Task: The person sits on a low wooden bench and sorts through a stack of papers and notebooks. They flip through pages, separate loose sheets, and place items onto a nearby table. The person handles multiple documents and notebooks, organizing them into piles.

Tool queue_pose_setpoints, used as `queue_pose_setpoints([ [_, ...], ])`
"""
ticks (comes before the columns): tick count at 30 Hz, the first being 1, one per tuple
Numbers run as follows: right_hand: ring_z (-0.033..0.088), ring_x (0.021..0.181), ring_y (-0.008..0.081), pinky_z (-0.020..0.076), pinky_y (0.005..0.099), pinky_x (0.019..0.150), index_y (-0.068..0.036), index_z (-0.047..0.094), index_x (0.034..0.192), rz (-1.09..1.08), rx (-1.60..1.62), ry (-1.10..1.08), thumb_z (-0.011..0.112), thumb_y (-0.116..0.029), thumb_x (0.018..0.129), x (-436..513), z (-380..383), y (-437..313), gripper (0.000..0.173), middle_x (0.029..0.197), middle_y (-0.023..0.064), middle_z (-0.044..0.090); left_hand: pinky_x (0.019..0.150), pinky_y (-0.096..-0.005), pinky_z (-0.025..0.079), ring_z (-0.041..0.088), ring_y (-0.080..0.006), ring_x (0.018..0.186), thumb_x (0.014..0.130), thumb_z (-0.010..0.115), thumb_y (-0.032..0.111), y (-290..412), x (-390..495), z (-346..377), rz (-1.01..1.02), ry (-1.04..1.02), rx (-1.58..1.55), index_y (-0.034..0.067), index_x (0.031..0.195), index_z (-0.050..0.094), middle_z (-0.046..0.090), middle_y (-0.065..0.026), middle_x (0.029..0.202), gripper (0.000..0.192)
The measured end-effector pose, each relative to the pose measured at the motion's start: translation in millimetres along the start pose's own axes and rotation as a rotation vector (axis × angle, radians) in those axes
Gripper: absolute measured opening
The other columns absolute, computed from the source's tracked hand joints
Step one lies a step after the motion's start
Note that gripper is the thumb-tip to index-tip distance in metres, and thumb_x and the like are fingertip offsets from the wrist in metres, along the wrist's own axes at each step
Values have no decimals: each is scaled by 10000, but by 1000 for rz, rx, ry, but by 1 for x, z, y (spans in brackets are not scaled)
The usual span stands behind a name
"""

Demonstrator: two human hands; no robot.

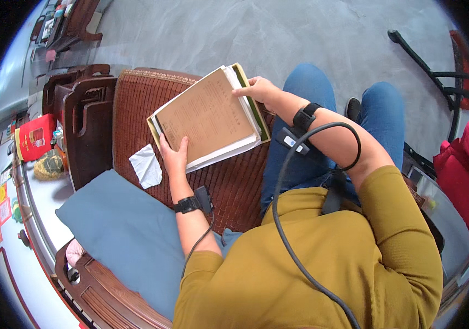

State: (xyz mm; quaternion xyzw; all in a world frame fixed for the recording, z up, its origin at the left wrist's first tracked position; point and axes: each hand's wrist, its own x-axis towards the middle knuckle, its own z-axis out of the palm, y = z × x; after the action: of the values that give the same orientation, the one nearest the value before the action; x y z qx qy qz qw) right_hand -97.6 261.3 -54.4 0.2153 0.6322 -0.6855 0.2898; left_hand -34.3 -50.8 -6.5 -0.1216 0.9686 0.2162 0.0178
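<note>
A stack of papers with a printed brown paper cover (210, 111) lies at a slant in a shallow box or folder with a cream rim and dark green inside (246, 77). My left hand (174, 154) grips its near left corner, thumb on top of the cover, fingers at the edge. At the far right edge, my right hand (258, 90) holds the rim, with a finger or thumb reaching onto the cover. The fingers beneath are hidden. Just left of my left hand, a crumpled white tissue (146, 166) rests on the woven brown seat mat (234, 185).
A blue cushion (123, 230) lies at my left on the wooden bench. Beyond its carved armrest (94, 127) are a red bag (36, 137) and a gourd or squash (49, 165). Cables hang from both wrist bands. Red cloth (463, 168) hangs at the right.
</note>
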Motion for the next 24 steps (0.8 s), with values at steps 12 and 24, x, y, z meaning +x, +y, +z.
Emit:
queue_pose_setpoints([
  [12, 571, 900, 224, 448, 348, 768, -19, 544, 1130, 41, 102, -248, 793, -330, 640, -4, -8, -9, 631, 1020, 138, 587, 933, -317, 390, 510, -211, 1072, 927, 502, 254, -91, -46, 8, -564, 335, -671, -84, 1183, 477, 536, -152, 1179, 424],
  [24, 493, 648, 173, 388, 326, 535, -107, 474, 1124, -22, 228, -546, 730, -300, 725, -60, -38, -18, 512, 794, 51, 497, 917, -327, 388, 512, -236, 932, 880, 403, 141, -156, -30, 0, -423, -22, -472, -111, 1052, 537, 570, -147, 1047, 333],
])
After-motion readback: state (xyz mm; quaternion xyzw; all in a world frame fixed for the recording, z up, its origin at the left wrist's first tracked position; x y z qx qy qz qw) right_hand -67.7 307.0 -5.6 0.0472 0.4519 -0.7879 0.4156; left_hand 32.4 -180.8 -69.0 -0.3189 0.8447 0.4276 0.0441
